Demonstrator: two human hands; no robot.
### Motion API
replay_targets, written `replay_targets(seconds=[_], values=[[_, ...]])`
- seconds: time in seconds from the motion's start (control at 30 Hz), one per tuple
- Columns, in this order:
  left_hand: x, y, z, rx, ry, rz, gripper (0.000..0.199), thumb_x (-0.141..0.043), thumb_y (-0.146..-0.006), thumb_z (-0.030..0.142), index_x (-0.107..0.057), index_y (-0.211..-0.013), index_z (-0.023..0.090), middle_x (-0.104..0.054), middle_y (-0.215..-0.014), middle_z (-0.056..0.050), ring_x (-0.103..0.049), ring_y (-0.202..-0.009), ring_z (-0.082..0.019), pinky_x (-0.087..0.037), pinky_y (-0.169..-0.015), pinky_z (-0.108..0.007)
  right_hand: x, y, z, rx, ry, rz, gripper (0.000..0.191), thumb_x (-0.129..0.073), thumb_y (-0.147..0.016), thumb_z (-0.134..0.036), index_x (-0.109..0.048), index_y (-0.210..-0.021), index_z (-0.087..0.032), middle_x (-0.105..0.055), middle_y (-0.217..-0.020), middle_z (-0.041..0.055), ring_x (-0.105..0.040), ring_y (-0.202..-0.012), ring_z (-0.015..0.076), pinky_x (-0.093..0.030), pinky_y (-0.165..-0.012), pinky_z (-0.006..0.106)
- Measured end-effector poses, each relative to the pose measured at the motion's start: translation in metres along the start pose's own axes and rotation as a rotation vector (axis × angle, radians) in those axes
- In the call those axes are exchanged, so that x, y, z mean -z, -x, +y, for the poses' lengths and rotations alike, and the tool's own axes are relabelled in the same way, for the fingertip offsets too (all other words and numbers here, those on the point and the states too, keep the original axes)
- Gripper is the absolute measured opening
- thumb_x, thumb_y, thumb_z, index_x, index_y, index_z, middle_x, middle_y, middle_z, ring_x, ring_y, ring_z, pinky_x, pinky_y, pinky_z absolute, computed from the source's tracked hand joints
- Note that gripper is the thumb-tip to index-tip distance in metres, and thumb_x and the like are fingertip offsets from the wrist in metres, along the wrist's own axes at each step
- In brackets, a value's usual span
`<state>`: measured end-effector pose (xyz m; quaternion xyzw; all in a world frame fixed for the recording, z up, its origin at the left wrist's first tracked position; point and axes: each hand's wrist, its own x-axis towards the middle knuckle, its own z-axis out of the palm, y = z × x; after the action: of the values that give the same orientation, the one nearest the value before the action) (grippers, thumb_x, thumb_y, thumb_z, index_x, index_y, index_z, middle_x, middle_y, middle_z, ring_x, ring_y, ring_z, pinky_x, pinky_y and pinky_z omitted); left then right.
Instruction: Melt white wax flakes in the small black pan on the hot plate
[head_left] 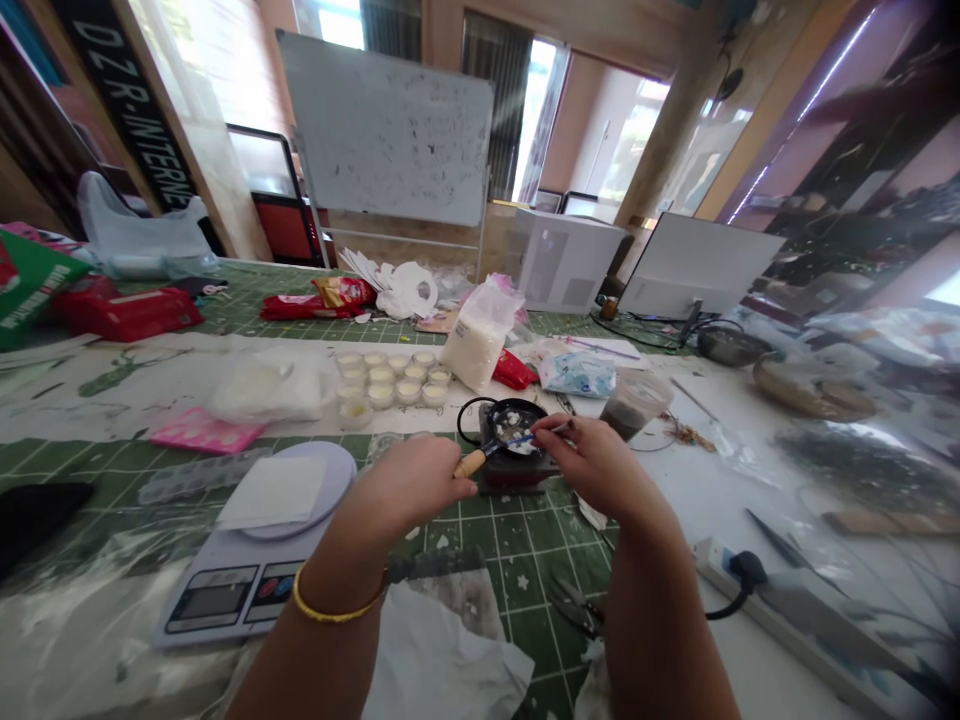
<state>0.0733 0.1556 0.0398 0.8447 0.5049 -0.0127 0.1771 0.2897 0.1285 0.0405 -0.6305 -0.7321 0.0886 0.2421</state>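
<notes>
The person's left hand [427, 482] is gripping the pan [536, 414] by its wooden handle [471, 463], the fingers closing around it. The right hand [592, 452] is pinching a thin bluish stick [519, 440] between its fingers, and the stick is slanting down over the pan. White pieces [513, 420] are lying inside; whether the stick is touching them, I can't quite tell from here. The pan is resting on a small stove [514, 478], which is standing on the counter [469, 525].

Beyond the pan and to the person's left, rows of little cups [409, 390] are holding something pale. A bag [474, 350] of white stuff is standing just behind the pan, with a red packet [514, 370] lying beside it. To the right of the pan, a clear tub [636, 402] with dark contents is leaning a little. Well to the pan's left, a scale [339, 470] is carrying white paper [276, 492]. Nearer the person than the pan, pliers [574, 607] are lying by the right forearm, and crumpled tissue [442, 660] is spreading between the arms. A power strip [795, 620] is running along the far right of the pan, a black plug [746, 570] sitting in it.
</notes>
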Motion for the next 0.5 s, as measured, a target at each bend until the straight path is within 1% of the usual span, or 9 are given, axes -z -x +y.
replay_targets(seconds=[0.07, 0.17, 0.2, 0.27, 0.33, 0.37, 0.43, 0.5], values=[[-0.0007, -0.0005, 0.0001, -0.004, -0.005, 0.002, 0.031, -0.046, -0.072, 0.047, -0.056, -0.066, 0.019, -0.062, -0.071, -0.005, -0.055, -0.059, -0.018, -0.028, -0.048, -0.026, -0.0018, -0.0022, -0.0001, -0.026, 0.023, 0.033, 0.025, -0.041, -0.085, -0.033, -0.063, -0.092, -0.023, -0.067, -0.080, 0.0021, -0.059, -0.081, 0.0186, -0.038, -0.073, 0.030], [-0.0017, -0.0011, -0.0007, 0.000, 0.005, 0.000, 0.032, -0.046, -0.072, 0.048, -0.056, -0.066, 0.019, -0.061, -0.070, -0.004, -0.055, -0.058, -0.017, -0.028, -0.048, -0.026, 0.0002, -0.0016, 0.0017, -0.119, 0.091, 0.073, 0.026, -0.040, -0.085, -0.031, -0.063, -0.090, -0.021, -0.067, -0.077, 0.0041, -0.060, -0.080, 0.0199, -0.038, -0.074, 0.031], [-0.0020, -0.0013, -0.0009, 0.004, 0.009, -0.003, 0.033, -0.046, -0.072, 0.049, -0.057, -0.066, 0.019, -0.062, -0.070, -0.004, -0.055, -0.058, -0.017, -0.028, -0.048, -0.026, 0.0015, -0.0002, 0.0017, -0.119, 0.099, 0.065, 0.026, -0.040, -0.085, -0.031, -0.063, -0.088, -0.021, -0.067, -0.076, 0.0038, -0.060, -0.079, 0.0197, -0.038, -0.074, 0.031], [-0.0024, -0.0017, -0.0010, 0.007, 0.008, -0.004, 0.033, -0.046, -0.072, 0.049, -0.057, -0.066, 0.019, -0.062, -0.071, -0.004, -0.055, -0.059, -0.017, -0.029, -0.049, -0.026, 0.0028, 0.0026, 0.0001, -0.051, 0.081, 0.029, 0.026, -0.040, -0.085, -0.032, -0.064, -0.085, -0.022, -0.067, -0.077, 0.0025, -0.059, -0.078, 0.0185, -0.038, -0.076, 0.031], [-0.0025, -0.0019, -0.0005, 0.004, -0.002, 0.003, 0.032, -0.046, -0.072, 0.049, -0.056, -0.067, 0.019, -0.062, -0.072, -0.004, -0.055, -0.060, -0.018, -0.029, -0.050, -0.026, 0.0015, 0.0030, -0.0024, 0.034, 0.047, 0.008, 0.025, -0.041, -0.085, -0.032, -0.064, -0.088, -0.023, -0.067, -0.082, 0.0017, -0.059, -0.080, 0.0174, -0.037, -0.079, 0.031], [-0.0022, -0.0018, -0.0003, 0.001, -0.007, 0.007, 0.032, -0.046, -0.072, 0.049, -0.056, -0.067, 0.019, -0.062, -0.072, -0.005, -0.054, -0.060, -0.018, -0.029, -0.050, -0.026, 0.0004, 0.0023, -0.0033, 0.048, 0.039, 0.013, 0.025, -0.041, -0.085, -0.032, -0.063, -0.090, -0.023, -0.067, -0.084, 0.0019, -0.059, -0.082, 0.0172, -0.037, -0.079, 0.030], [-0.0014, -0.0014, 0.0002, 0.001, -0.009, 0.002, 0.032, -0.046, -0.072, 0.049, -0.056, -0.066, 0.019, -0.062, -0.071, -0.005, -0.054, -0.059, -0.018, -0.028, -0.050, -0.026, -0.0008, 0.0004, -0.0035, 0.006, 0.067, 0.047, 0.025, -0.040, -0.086, -0.031, -0.063, -0.094, -0.022, -0.067, -0.083, 0.0031, -0.059, -0.083, 0.0183, -0.037, -0.079, 0.031], [-0.0006, -0.0011, 0.0004, 0.002, 0.000, -0.008, 0.033, -0.045, -0.073, 0.049, -0.056, -0.066, 0.019, -0.062, -0.071, -0.005, -0.054, -0.058, -0.018, -0.029, -0.049, -0.026, 0.0002, 0.0000, -0.0024, -0.053, 0.112, 0.063, 0.025, -0.040, -0.086, -0.030, -0.063, -0.090, -0.020, -0.067, -0.078, 0.0035, -0.058, -0.081, 0.0194, -0.037, -0.079, 0.033]])
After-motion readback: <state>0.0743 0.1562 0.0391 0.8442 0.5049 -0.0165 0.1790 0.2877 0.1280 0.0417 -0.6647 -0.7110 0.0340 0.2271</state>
